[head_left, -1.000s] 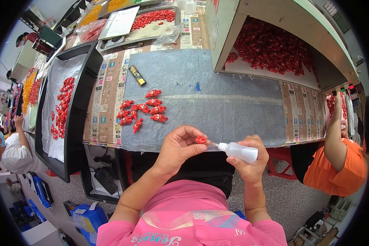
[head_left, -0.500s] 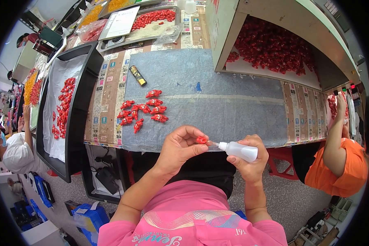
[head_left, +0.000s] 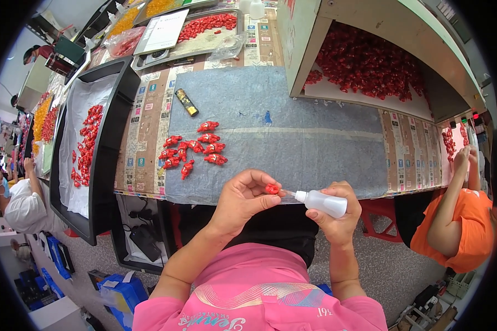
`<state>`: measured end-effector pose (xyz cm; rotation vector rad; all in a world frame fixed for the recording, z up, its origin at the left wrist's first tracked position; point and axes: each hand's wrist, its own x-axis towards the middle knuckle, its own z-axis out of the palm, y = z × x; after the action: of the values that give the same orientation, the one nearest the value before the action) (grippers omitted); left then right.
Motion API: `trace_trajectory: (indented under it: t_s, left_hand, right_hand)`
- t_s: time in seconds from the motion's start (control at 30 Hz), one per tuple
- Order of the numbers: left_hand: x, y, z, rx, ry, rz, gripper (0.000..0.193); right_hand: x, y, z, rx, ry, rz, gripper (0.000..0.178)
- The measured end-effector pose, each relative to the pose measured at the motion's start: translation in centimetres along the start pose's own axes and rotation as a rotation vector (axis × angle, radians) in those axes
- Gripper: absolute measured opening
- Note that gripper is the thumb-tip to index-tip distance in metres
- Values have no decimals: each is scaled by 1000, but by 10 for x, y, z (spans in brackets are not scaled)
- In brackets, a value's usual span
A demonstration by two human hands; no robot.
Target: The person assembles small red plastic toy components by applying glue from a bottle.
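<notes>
My left hand [head_left: 239, 201] pinches a small red figure-like piece [head_left: 271, 189] between thumb and fingers, just past the table's near edge. My right hand [head_left: 339, 212] is wrapped around a white squeeze bottle [head_left: 327, 203] lying sideways in the palm. The bottle's thin clear nozzle [head_left: 290, 193] points left and meets the red piece, or nearly so; the exact contact is too small to tell. On the blue-grey mat [head_left: 303, 149], several similar red pieces [head_left: 194, 146] lie in a loose group to the left. A dark cylinder with gold markings [head_left: 186, 102] rests behind them.
A black tray [head_left: 106, 138] with red pieces on white lining stands left. A box-like shelf [head_left: 298, 49] at the back right holds a red heap [head_left: 370, 60]. A metal tray [head_left: 204, 52] lies at the back. A person in orange [head_left: 453, 229] sits right, another in white [head_left: 25, 207] left.
My hands, the bottle and the red piece stay almost still. The person in orange at the right has shifted their arms, and the person at the left has moved a hand lower.
</notes>
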<state>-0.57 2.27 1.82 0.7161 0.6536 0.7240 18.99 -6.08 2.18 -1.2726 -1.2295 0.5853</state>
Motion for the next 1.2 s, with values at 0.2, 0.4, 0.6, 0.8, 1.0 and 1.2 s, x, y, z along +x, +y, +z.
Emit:
trace_trajectory:
  t_s: [0.2,0.4,0.6,0.8,1.0,1.2]
  left_hand:
    - [0,0,0,1,0,0,26]
    - [-1,-1,-1,-5,-3,1,27]
    - [-3,-1,0,19,-1,44,28]
    - [-5,0,2,20,-8,87,28]
    - [-12,3,-1,27,-22,39,25]
    - [-19,0,-11,-42,-12,1,30]
  right_hand:
    - [-1,2,-1,-8,11,-3,41]
    - [-4,4,-3,44,42,40,42]
    - [3,11,-2,60,54,169,43]
    - [30,13,10,70,26,273,37]
    - [51,30,24,-59,-159,192,38]
    - [64,11,8,-85,-197,169,39]
